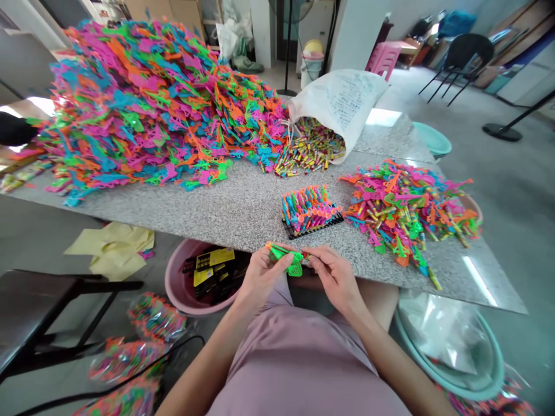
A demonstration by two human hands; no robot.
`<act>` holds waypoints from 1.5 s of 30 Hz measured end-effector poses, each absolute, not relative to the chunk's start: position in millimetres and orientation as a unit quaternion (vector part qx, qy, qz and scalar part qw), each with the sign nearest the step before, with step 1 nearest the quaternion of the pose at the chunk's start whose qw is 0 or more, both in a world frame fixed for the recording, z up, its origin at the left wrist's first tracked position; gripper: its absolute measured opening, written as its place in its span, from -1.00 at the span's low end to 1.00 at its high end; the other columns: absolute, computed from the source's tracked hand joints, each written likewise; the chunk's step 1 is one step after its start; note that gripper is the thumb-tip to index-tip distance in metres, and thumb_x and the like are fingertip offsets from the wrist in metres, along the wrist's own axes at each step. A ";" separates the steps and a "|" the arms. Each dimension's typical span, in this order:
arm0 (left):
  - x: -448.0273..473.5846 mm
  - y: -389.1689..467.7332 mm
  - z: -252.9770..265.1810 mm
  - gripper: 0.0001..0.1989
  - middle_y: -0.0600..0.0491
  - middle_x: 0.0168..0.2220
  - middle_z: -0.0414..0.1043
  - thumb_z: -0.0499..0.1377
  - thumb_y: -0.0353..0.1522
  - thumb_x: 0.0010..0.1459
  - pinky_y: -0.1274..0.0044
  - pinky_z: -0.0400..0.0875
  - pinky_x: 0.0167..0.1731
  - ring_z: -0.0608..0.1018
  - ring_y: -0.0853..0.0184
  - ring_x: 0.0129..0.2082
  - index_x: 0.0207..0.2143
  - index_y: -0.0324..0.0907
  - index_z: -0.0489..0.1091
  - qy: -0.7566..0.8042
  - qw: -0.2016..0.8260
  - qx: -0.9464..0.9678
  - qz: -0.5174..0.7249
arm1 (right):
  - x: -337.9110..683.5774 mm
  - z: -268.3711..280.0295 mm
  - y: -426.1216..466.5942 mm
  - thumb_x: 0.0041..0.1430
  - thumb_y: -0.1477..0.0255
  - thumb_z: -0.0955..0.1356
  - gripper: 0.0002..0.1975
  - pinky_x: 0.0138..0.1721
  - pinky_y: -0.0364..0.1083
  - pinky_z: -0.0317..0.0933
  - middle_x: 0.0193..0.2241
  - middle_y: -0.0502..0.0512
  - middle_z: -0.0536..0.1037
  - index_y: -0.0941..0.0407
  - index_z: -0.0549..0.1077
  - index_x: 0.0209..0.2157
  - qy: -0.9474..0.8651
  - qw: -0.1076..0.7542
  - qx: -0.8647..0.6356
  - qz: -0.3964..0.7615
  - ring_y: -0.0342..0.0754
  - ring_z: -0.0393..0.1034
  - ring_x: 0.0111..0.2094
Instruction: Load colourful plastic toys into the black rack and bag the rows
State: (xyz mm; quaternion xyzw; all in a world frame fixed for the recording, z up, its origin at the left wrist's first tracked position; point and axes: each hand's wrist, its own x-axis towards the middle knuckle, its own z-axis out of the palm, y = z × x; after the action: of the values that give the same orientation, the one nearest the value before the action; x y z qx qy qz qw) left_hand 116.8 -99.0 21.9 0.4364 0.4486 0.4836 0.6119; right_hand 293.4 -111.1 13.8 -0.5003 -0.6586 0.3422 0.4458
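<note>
In front of my lap, at the table's near edge, my left hand (262,273) pinches a bright green plastic toy piece (295,267) with a meshed, paddle-like part and an orange tip. My right hand (335,274) has its fingers closed at the piece's other end, around a small reddish stick (305,255) mostly hidden by the fingertips. Just beyond the hands, a black rack (299,232) holds rows of upright coloured plastic pieces (310,205). To the right lies a pile of coloured pieces with patterned sticks (394,202).
A large heap of coloured plastic pieces (165,110) covers the table's (208,211) back left. Patterned short sticks (314,144) spill from a white sack (347,104). Below are a pink basin (173,292) with black and yellow packs, filled bags (156,316), a stool (34,312) and a teal basin (494,370).
</note>
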 end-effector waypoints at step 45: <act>109.1 -58.5 -80.8 -0.81 0.03 -0.36 0.56 0.15 -0.26 0.27 0.56 0.47 -0.32 0.58 0.35 -0.38 -0.28 -0.19 0.47 0.559 0.271 0.617 0.483 | 300.4 -51.2 -74.3 0.25 0.34 0.36 -0.76 -0.01 0.05 0.34 -0.16 0.17 0.55 0.09 0.44 -0.07 -0.674 0.488 -0.543 0.110 0.04 0.45 -0.10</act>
State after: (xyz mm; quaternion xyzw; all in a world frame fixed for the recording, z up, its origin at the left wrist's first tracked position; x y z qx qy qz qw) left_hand 109.1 -58.5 -80.8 0.6169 0.5593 0.4827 0.2713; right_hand 300.4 -74.3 -51.2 -0.5431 -0.6742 0.1102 0.4881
